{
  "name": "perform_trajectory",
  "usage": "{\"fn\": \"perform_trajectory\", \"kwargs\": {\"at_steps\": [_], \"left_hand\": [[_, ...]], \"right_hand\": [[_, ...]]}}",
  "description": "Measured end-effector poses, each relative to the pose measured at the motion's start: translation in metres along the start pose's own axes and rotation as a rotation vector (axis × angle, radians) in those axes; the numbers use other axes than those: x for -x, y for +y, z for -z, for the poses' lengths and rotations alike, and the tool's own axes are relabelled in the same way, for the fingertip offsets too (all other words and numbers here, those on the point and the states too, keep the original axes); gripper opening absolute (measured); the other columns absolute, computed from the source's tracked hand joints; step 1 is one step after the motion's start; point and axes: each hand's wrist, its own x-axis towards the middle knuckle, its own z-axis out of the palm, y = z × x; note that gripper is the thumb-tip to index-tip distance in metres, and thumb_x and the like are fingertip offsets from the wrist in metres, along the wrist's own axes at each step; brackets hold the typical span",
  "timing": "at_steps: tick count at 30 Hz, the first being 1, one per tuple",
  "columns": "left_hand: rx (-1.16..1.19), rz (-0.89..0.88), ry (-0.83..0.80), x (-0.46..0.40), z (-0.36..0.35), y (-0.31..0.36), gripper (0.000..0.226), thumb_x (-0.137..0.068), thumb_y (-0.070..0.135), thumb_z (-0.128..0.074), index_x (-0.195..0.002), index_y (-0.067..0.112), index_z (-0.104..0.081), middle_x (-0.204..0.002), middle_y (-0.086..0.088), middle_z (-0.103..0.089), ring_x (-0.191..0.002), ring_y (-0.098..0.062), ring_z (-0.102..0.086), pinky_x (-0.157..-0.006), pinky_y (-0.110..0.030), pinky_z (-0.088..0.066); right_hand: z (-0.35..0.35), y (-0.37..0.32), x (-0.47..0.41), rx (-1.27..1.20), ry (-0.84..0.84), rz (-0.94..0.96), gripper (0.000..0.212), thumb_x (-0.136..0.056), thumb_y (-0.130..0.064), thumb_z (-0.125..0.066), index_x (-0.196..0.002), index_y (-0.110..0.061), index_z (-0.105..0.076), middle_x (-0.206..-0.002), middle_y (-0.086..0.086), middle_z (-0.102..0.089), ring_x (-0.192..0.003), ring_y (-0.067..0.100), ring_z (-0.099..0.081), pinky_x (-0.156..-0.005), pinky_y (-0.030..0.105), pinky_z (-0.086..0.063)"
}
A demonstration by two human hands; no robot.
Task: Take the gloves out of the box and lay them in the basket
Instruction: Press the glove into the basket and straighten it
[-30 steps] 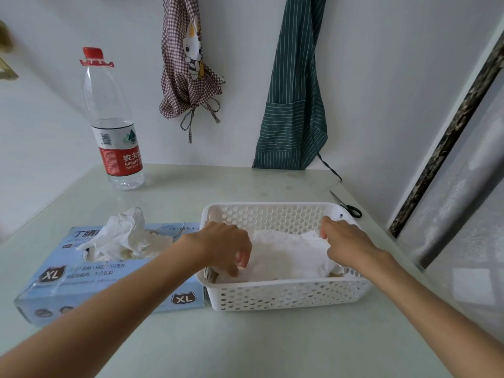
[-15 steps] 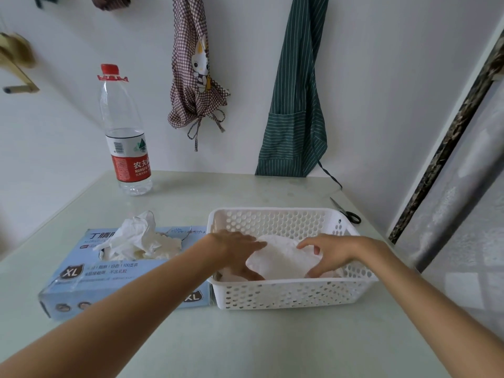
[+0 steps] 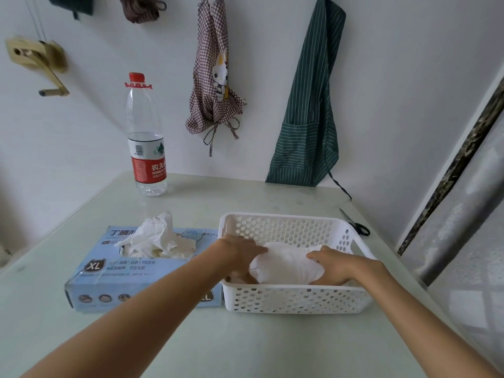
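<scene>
A white perforated basket (image 3: 297,298) stands on the table right of a pale blue glove box (image 3: 109,282). White gloves (image 3: 286,264) lie piled inside the basket. My left hand (image 3: 240,253) rests on the left side of that pile, fingers fairly straight and reaching down into the basket. My right hand (image 3: 332,264) presses on the pile's right side with fingers spread. More crumpled white gloves (image 3: 156,237) stick up out of the box's top opening.
A water bottle (image 3: 146,137) with a red cap stands at the back left of the table. Black-handled scissors (image 3: 356,223) lie behind the basket's right corner. Two aprons hang on the wall behind. A window frame runs along the right.
Both hands moved from the basket's sides toward its middle and now lie flatter on the glove pile. The camera tilted up, showing more wall.
</scene>
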Motion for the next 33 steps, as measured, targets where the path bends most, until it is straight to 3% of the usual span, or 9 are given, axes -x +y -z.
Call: {"fn": "perform_trajectory", "kwargs": {"at_steps": [5, 10, 14, 17, 19, 22, 24, 27, 33], "left_hand": [[0.319, 0.003, 0.4, 0.067, 0.028, -0.021, 0.046, -0.093, 0.036, -0.056, -0.136, 0.04, -0.043, -0.143, 0.016, -0.044, -0.129, -0.009, -0.043, -0.105, -0.035, -0.038], [0.605, 0.359, 0.793, 0.144, -0.012, -0.089, 0.028, -0.092, 0.027, -0.059, -0.113, 0.043, -0.057, -0.119, 0.018, -0.062, -0.102, 0.001, -0.056, -0.091, -0.031, -0.048], [0.635, 0.504, 0.557, 0.152, -0.041, -0.125, 0.034, -0.097, 0.033, -0.049, -0.13, 0.035, -0.05, -0.133, 0.012, -0.054, -0.112, -0.015, -0.057, -0.086, -0.03, -0.045], [0.706, 0.394, 0.4, 0.15, -0.053, -0.139, 0.034, -0.097, 0.035, -0.049, -0.13, 0.034, -0.051, -0.132, 0.013, -0.053, -0.116, -0.015, -0.055, -0.097, -0.032, -0.044], [0.663, 0.34, 0.375, 0.149, -0.064, -0.148, 0.033, -0.094, 0.035, -0.054, -0.126, 0.038, -0.054, -0.132, 0.014, -0.056, -0.118, -0.013, -0.053, -0.101, -0.039, -0.043], [0.642, 0.341, 0.408, 0.149, -0.067, -0.152, 0.038, -0.091, 0.04, -0.055, -0.129, 0.038, -0.054, -0.132, 0.016, -0.056, -0.121, -0.011, -0.052, -0.1, -0.039, -0.043], [0.656, 0.359, 0.443, 0.148, -0.064, -0.151, 0.033, -0.092, 0.045, -0.052, -0.124, 0.039, -0.058, -0.125, 0.018, -0.059, -0.115, -0.012, -0.055, -0.097, -0.038, -0.045], [0.666, 0.377, 0.433, 0.148, -0.062, -0.148, 0.029, -0.092, 0.05, -0.049, -0.119, 0.044, -0.06, -0.121, 0.019, -0.061, -0.109, -0.012, -0.057, -0.091, -0.038, -0.048], [0.689, 0.381, 0.467, 0.15, -0.058, -0.146, 0.038, -0.091, 0.043, -0.057, -0.128, 0.042, -0.053, -0.132, 0.016, -0.055, -0.119, -0.01, -0.051, -0.095, -0.029, -0.042]], "right_hand": [[0.017, -0.01, 0.02, -0.079, 0.221, 0.028, 0.062, -0.089, -0.048, -0.059, -0.143, -0.027, -0.037, -0.149, -0.005, -0.036, -0.133, 0.015, -0.039, -0.107, 0.031, -0.035], [0.02, -0.102, 0.03, -0.327, 0.605, 0.317, 0.03, -0.093, -0.044, -0.055, -0.12, -0.033, -0.059, -0.113, -0.018, -0.059, -0.107, 0.004, -0.054, -0.087, 0.026, -0.043], [0.013, -0.183, 0.015, -0.486, 0.74, 0.453, 0.03, -0.096, -0.043, -0.048, -0.109, -0.025, -0.069, -0.106, -0.019, -0.065, -0.094, 0.001, -0.056, -0.074, 0.017, -0.039], [0.011, -0.218, -0.006, -0.523, 0.615, 0.45, 0.051, -0.093, -0.055, -0.044, -0.133, -0.025, -0.052, -0.134, -0.008, -0.053, -0.122, 0.011, -0.047, -0.1, 0.032, -0.04], [0.008, -0.23, -0.018, -0.531, 0.472, 0.433, 0.06, -0.09, -0.058, -0.047, -0.141, -0.025, -0.042, -0.144, -0.006, -0.041, -0.134, 0.015, -0.035, -0.108, 0.037, -0.033], [0.004, -0.232, -0.028, -0.609, 0.573, 0.461, 0.025, -0.091, -0.043, -0.057, -0.108, -0.026, -0.065, -0.118, -0.01, -0.062, -0.113, 0.008, -0.054, -0.093, 0.031, -0.045], [0.005, -0.231, -0.024, -0.812, 0.696, 0.514, 0.011, -0.093, -0.028, -0.058, -0.095, -0.022, -0.066, -0.097, -0.012, -0.068, -0.092, 0.002, -0.061, -0.081, 0.026, -0.05], [0.009, -0.223, -0.008, -1.036, 0.747, 0.568, 0.009, -0.096, -0.021, -0.052, -0.093, -0.018, -0.06, -0.086, -0.007, -0.07, -0.077, -0.003, -0.062, -0.066, 0.012, -0.046], [0.013, -0.195, 0.007, -1.242, 0.765, 0.471, 0.011, -0.095, -0.018, -0.053, -0.091, -0.022, -0.062, -0.078, -0.008, -0.07, -0.07, 0.003, -0.063, -0.06, 0.014, -0.046]]}}
